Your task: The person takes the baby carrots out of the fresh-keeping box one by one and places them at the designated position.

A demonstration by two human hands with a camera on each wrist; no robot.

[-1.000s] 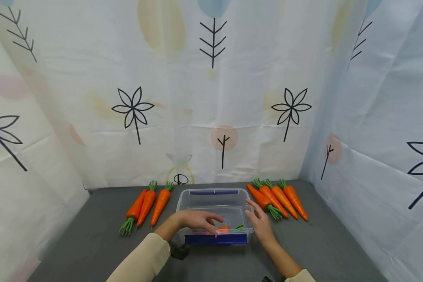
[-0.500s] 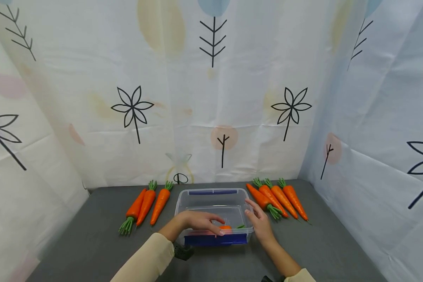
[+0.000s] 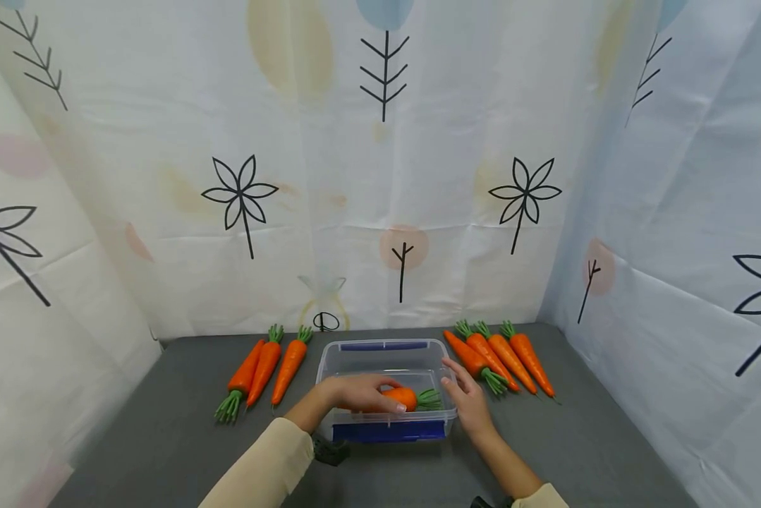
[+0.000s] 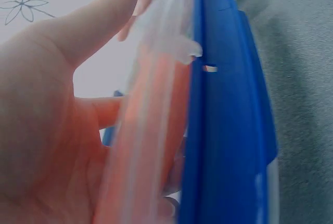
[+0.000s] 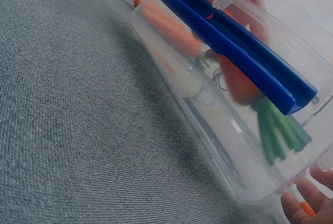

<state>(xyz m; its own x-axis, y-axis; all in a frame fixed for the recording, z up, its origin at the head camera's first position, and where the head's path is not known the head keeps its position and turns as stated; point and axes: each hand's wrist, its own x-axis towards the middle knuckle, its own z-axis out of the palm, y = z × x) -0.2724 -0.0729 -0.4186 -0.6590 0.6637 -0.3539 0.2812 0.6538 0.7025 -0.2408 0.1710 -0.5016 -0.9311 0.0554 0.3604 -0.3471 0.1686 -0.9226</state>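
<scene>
A clear plastic box [image 3: 418, 381] with blue latches stands in the middle of the table. Inside it my left hand [image 3: 362, 394] grips an orange carrot [image 3: 403, 398] around its body, just behind the front wall; its green top [image 3: 428, 400] points right. The left wrist view shows that carrot [image 4: 156, 114] through the clear wall, fingers partly hidden behind it. My right hand [image 3: 469, 403] rests with loosely extended fingers against the box's right side. Beneath the held carrot, the right wrist view has another carrot [image 5: 171, 30] through the plastic.
Left of the box lie three carrots [image 3: 289, 370] side by side. Several more carrots [image 3: 525, 360] lie to its right, close by my right hand. The grey table [image 3: 164, 423] meets a patterned white curtain [image 3: 355, 282] behind and at both sides.
My left hand has closed around the carrot in the box and raised it, so its orange body and leafy top now show above the front rim. My right hand has stayed put.
</scene>
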